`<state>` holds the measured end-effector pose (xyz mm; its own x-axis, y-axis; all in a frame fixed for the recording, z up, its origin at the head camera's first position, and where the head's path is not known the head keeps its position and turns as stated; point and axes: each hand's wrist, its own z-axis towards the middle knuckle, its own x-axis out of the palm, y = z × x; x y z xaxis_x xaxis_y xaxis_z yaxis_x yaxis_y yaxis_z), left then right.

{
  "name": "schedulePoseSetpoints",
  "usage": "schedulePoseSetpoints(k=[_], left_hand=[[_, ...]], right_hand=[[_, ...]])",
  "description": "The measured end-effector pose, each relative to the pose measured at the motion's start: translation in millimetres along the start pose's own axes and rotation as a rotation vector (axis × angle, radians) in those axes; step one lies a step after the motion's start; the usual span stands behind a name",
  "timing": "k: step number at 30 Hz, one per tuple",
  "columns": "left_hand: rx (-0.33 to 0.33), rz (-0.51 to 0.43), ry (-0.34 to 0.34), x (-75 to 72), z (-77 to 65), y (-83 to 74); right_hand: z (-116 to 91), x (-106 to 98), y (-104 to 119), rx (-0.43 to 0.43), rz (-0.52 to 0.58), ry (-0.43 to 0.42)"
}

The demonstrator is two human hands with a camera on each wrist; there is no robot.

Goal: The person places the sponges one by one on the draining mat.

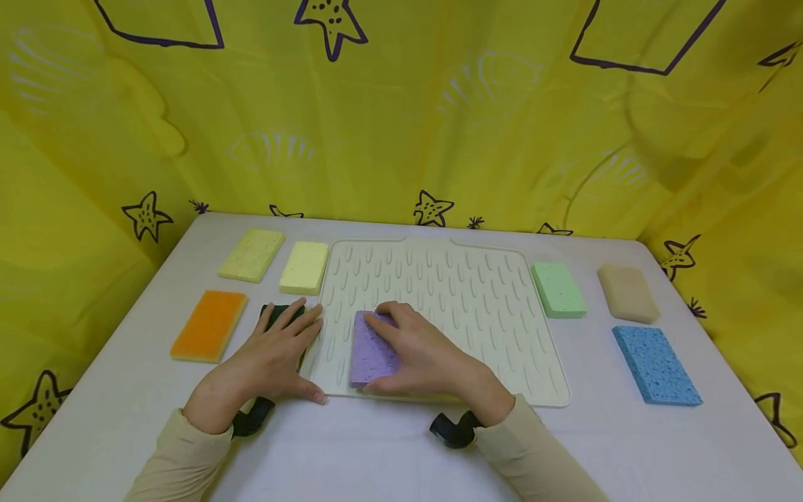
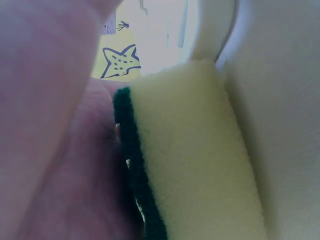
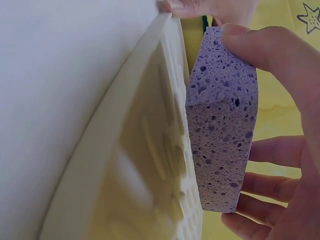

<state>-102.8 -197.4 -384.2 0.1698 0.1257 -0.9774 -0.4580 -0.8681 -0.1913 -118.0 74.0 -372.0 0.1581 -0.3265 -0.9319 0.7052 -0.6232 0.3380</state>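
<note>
In the head view my right hand [image 1: 423,348] grips a purple sponge [image 1: 370,355], thumb at the near end and fingers at the far end, over the left part of a cream ribbed mat [image 1: 464,314]. The right wrist view shows the pores of this sponge [image 3: 220,150] and its near edge beside the mat. My left hand [image 1: 272,359] is spread over a scouring sponge with a dark green top [image 1: 277,314], mostly hidden under it. From the left wrist, its pale yellow foam side [image 2: 190,150] shows below the green layer. The left thumb rests by the mat's near left corner.
Left of the mat lie an orange-topped sponge [image 1: 210,326], a yellow sponge [image 1: 252,255] and a pale yellow one [image 1: 304,268]. To the right are a green sponge [image 1: 558,289], a beige one [image 1: 629,293] and a blue one [image 1: 656,364]. Yellow curtains [image 1: 376,139] enclose the white table.
</note>
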Motion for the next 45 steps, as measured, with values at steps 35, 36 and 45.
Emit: schedulePoseSetpoints(k=[35,36,45], left_hand=[[0.021,0.023,-0.015,0.0,-0.1,0.4],[0.021,0.024,-0.015,0.1,-0.2,0.3],[0.023,0.026,-0.013,1.0,0.8,0.5]], right_hand=[[34.1,31.8,22.7,0.003,-0.12,0.041],[33.9,31.8,22.7,0.0,-0.12,0.042],[25.4,24.2,16.6,0.024,0.005,0.018]])
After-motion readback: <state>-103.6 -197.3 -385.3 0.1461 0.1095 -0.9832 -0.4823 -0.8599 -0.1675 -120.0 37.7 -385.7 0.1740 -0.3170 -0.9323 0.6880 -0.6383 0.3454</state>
